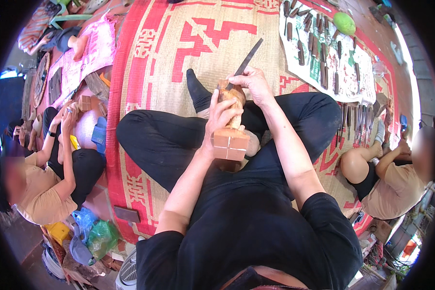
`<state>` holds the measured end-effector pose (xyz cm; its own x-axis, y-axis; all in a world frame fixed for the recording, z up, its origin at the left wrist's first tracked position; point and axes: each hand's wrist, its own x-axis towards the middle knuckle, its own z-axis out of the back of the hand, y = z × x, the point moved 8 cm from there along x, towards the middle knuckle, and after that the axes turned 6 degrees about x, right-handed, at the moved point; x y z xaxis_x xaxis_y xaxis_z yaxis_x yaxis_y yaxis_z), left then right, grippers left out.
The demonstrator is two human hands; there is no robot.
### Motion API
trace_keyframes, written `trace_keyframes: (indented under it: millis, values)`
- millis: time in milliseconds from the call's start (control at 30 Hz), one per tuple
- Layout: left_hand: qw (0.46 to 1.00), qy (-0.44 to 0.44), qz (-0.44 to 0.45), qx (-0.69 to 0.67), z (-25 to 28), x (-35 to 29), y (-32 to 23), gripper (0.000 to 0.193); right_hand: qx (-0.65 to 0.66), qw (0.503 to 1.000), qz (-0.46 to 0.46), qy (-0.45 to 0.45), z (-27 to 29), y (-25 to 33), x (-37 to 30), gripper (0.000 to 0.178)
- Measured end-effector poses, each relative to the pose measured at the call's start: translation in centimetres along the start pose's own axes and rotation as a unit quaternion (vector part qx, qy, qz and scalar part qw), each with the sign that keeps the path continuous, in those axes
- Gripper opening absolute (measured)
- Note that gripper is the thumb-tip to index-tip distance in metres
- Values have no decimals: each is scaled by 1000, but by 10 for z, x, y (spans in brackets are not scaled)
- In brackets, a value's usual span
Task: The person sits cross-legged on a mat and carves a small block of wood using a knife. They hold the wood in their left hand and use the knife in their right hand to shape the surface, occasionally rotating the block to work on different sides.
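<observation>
My left hand (221, 113) is wrapped round the middle of a carved wooden piece (231, 145), which rests against my crossed legs. Its near end is a squared block with pale crossing lines, and its rounded, carved part lies toward the far end. In my right hand (256, 84) is a long, flat, dark file (249, 57), pinched close to the wood. One end of the file meets the far end of the carving, while the other points away and to the right. My fingers hide part of the carving and of the file.
Around me spreads a red and straw-coloured mat (154, 96). Many carving tools lie on a white cloth (295, 72) at the far right, beside a green fruit (344, 22). Co-workers sit on the left (53, 183) and right (396, 183). Plastic bags (101, 239) lie at the lower left.
</observation>
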<state>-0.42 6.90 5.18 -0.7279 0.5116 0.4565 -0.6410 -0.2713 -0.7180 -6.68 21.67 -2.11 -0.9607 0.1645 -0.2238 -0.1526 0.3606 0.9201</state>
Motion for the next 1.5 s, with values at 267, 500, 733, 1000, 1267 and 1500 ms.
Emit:
trace_keyframes:
  millis: [267,500,733,1000,1267,1500]
  values:
    - [1000,4,-21,2,0,-2,2,32,48,997,21,-60,16,3,0,11]
    - [999,-21,-31,-7,5,1,0,33,63,992,-1,-109,28,-8,4,10]
    - [998,-63,-31,-6,10,-1,4,37,-28,999,7,23,-3,2,-6,14]
    - [997,-67,-27,17,12,1,11,36,75,988,-33,-129,22,-19,3,12]
    - [998,-67,-17,-3,10,1,11,36,24,999,-5,-48,-4,-15,-2,10]
    - [998,-63,-20,4,9,5,10,34,131,984,-13,-119,23,-22,2,15]
